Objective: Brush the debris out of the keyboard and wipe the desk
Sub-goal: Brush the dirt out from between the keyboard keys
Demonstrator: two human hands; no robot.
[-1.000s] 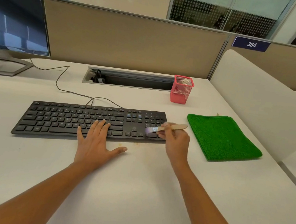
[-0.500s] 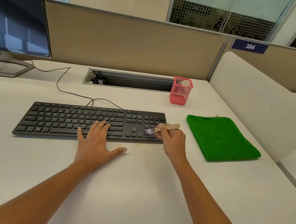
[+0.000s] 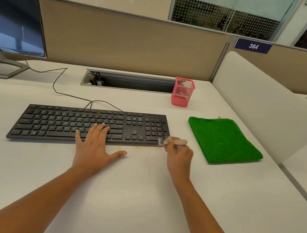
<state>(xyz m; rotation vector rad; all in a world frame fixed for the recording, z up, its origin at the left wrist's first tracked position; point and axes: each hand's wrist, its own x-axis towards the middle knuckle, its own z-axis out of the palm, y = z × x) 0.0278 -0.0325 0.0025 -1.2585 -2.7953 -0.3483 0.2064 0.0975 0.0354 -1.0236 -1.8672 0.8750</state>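
- Brush (image 3: 179, 141): small, looks light; stiff wooden handle, soft bristles. Best held low on the handle, close to the bristles (more control for flicking between keys).
- Right hand (image 3: 179, 155) has fingers curled, pinching the handle there.
- Brush axis runs left-right, roughly along the keyboard (image 3: 60, 123). Bristles point left onto its near right corner, by the numpad; the handle end points right toward the cloth (image 3: 223, 140).
- Keyboard: long axis left-right, cable off the far edge. Probably light and slidy on the bench (image 3: 137, 202), so it needs pinning.
- Left hand (image 3: 94, 147) is flat, fingers straight on the middle keys, thumb splayed on the bench; it grips nothing.
- Crumbs (image 3: 137, 148) lie on the bench just near of the keyboard.
- Cloth: folded, soft, floppy, right of the keyboard, untouched. Grab it bunched from the top.
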